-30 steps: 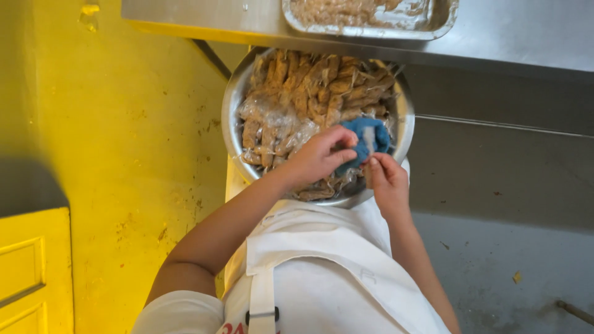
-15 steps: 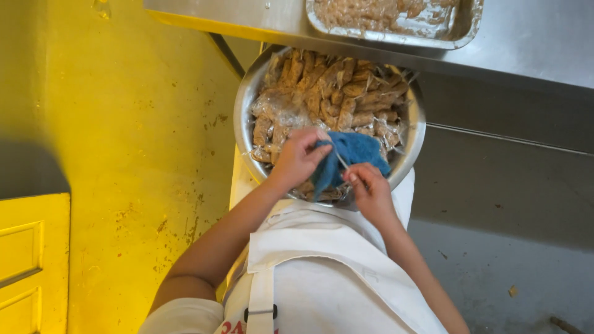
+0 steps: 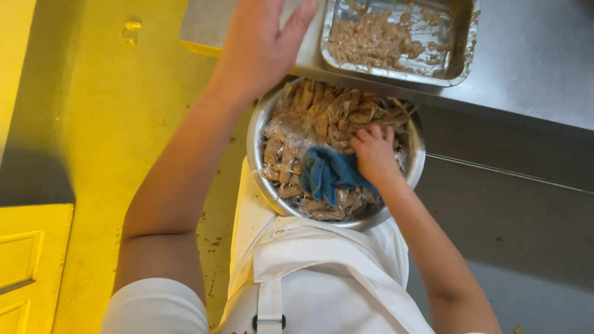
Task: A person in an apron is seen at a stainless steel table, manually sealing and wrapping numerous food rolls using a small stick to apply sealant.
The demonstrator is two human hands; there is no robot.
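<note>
Blue crumpled cloth [image 3: 331,175] lies inside the round steel bowl [image 3: 257,148], on top of the plastic-covered heap of brown breaded strips [image 3: 322,114], and it is now under one hand only. Half a second ago both hands pinched it over the bowl; now the left hand [image 3: 263,40] has let go and lifted away, up and to the far side, over the edge of the steel desk [image 3: 532,55]. That leaves the wiping or pressing of the film to the right hand [image 3: 374,154] alone. The right hand's fingers [image 3: 371,133] are curled narrow and rest on the cloth's far edge, knuckles up, wrist bent down into the bowl, forearm running back toward the white apron [image 3: 322,272]. The left hand's fingers [image 3: 303,18] are spread wide and hold nothing, palm facing down, the arm stretched nearly straight from the shoulder. Just beyond the left fingers, to their right, sits a rectangular steel tray [image 3: 461,62] with pale battered pieces in it, well clear of the cloth. Yellow floor [image 3: 99,124] shows beneath the left arm.
</note>
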